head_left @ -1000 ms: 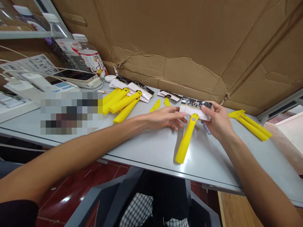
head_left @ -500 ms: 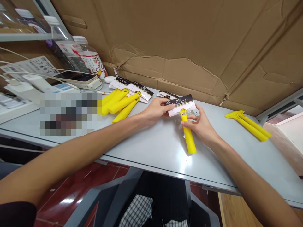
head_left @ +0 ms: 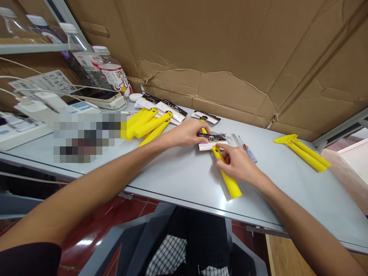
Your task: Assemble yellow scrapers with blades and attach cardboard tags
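Note:
My left hand [head_left: 193, 132] is closed on the left end of a black-and-white header card [head_left: 212, 141]. The card sits at the top of a yellow scraper handle [head_left: 231, 186], which points down toward the table's front edge. My right hand [head_left: 234, 161] is closed around the upper part of that handle, thumb on its near side and index finger by the card. Just beyond both hands lie a small screwdriver [head_left: 250, 153], a metal strip [head_left: 237, 140] and another carded yellow piece [head_left: 203, 126], partly hidden by my left hand.
Several carded yellow handles [head_left: 153, 124] are heaped on the left. Two bare yellow scraper pieces [head_left: 309, 155] lie on the right of the grey table [head_left: 178, 172]. Bottles [head_left: 110, 73], a phone [head_left: 96, 93] and cables stand left. A cardboard wall [head_left: 218, 46] closes the back.
Both hands have lowered the carded scraper handle toward the table and nearer to me. The screwdriver and metal strip behind my right hand have come into view.

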`<act>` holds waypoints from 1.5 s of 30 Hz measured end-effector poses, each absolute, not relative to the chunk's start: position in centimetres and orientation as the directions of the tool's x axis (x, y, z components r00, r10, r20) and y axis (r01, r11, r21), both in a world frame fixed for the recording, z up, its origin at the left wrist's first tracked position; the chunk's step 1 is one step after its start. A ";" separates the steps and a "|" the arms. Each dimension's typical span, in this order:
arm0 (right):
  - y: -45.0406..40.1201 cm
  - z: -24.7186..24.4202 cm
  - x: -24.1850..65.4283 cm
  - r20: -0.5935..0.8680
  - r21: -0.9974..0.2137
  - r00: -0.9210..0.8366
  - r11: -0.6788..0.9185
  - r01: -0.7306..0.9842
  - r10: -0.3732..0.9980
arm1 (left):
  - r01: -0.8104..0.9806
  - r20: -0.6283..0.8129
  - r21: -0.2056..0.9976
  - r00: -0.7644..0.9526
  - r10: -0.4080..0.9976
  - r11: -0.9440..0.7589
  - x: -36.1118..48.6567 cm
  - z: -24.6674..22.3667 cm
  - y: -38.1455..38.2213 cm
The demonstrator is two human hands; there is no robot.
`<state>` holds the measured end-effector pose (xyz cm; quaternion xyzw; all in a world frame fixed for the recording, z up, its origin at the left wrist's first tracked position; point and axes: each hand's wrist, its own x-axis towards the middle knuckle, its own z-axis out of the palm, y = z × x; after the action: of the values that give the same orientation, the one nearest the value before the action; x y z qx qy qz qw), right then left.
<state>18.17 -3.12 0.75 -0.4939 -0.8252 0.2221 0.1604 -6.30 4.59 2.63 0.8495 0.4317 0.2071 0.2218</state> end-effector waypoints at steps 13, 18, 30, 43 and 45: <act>-3.3 -0.5 17.1 0.093 -0.438 -0.409 0.406 0.802 0.908 | 0.604 0.193 0.469 0.643 0.741 -0.645 -5.2 0.2 4.0; -3.3 -0.6 17.1 0.097 -0.427 -0.392 0.394 0.814 0.915 | 0.675 0.126 0.354 0.652 0.748 -0.648 -5.2 0.6 3.7; -3.4 -0.9 16.9 0.118 -0.377 -0.371 0.387 0.841 0.921 | 0.785 0.147 0.213 0.563 0.813 -0.582 -5.1 1.0 3.2; -3.1 -0.9 17.2 0.125 -0.385 -0.428 0.442 0.811 0.895 | 0.820 0.154 0.158 0.530 0.834 -0.550 -5.3 1.4 3.0; -3.1 -0.8 17.2 0.112 -0.380 -0.433 0.441 0.813 0.894 | 0.822 0.151 0.157 0.528 0.836 -0.548 -5.4 1.6 3.1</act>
<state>17.19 -3.14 -0.81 -0.5107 -0.8356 0.1360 0.1499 -5.44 3.15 1.55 0.8735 0.4744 0.1043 0.0331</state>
